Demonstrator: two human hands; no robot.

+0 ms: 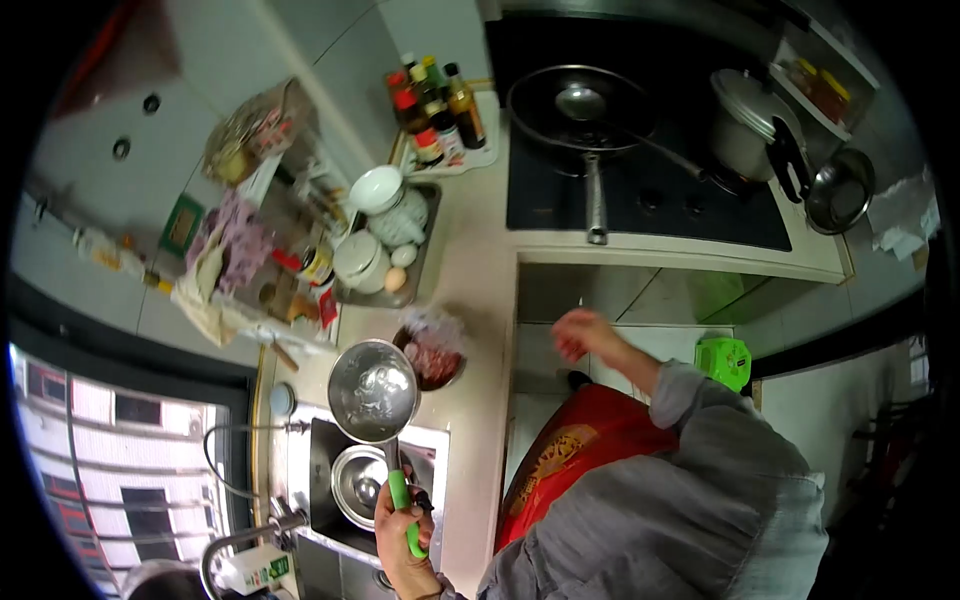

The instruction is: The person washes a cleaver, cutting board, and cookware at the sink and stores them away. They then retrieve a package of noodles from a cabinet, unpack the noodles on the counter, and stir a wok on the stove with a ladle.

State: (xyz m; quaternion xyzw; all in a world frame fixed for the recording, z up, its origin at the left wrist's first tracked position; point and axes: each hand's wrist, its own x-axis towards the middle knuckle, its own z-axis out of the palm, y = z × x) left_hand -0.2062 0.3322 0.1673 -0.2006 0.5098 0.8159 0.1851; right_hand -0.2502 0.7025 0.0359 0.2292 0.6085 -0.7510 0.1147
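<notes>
My left hand [402, 532] is closed around the green handle of a steel saucepan [372, 385]. The pan is held above the near end of the sink and the counter, its shiny inside facing me. Right beside it on the counter is a bowl of raw meat [436, 366], with a clear plastic bag [432, 326] at its far rim. Below the pan, a steel bowl [352, 480] sits in the sink [428, 455]. My right hand [588, 336] hangs in front of the counter, away from the pan, with curled fingers; what they hold, if anything, is too small to make out.
A frying pan [540, 125] with a ladle and a pressure cooker [745, 110] stand on the black hob [560, 210]. Sauce bottles [425, 120] occupy a tray in the corner. Bowls, a lidded pot [360, 260] and eggs [396, 278] sit nearby. The faucet [245, 540] arches beside the sink.
</notes>
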